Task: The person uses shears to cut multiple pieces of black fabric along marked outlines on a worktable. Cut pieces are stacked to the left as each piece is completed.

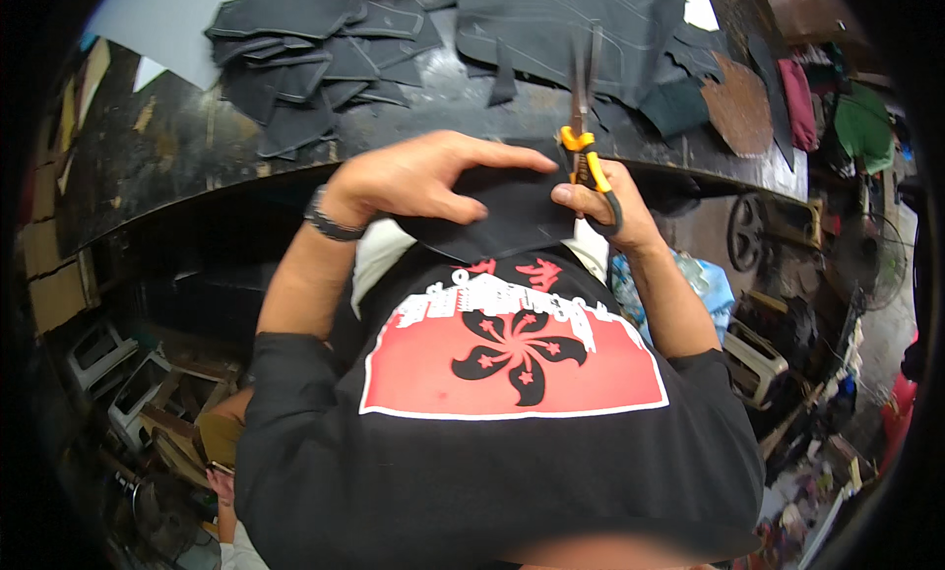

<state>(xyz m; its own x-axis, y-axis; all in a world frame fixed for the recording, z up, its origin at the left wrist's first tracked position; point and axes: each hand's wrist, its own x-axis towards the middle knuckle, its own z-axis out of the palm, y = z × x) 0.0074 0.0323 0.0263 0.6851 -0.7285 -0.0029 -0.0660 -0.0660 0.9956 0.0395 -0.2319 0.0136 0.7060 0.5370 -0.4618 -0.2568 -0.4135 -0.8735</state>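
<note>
Black sheet (517,211) lies under the left hand (418,176), grip unclear; right hand (622,201) grasps scissors (578,140)

We log two items. First, a thin, matte black sheet piece (522,211), our landmark: smooth-faced, its near edge coming down to a blunt corner, part of its outline covered; we cannot make out its full shape. Second, a pair of metal-bladed scissors with yellow-and-black handles (579,139): at the sheet's right side, held with the blades pointing away, past its far edge. Blade tips blurred; we cannot tell how far they part.
</note>
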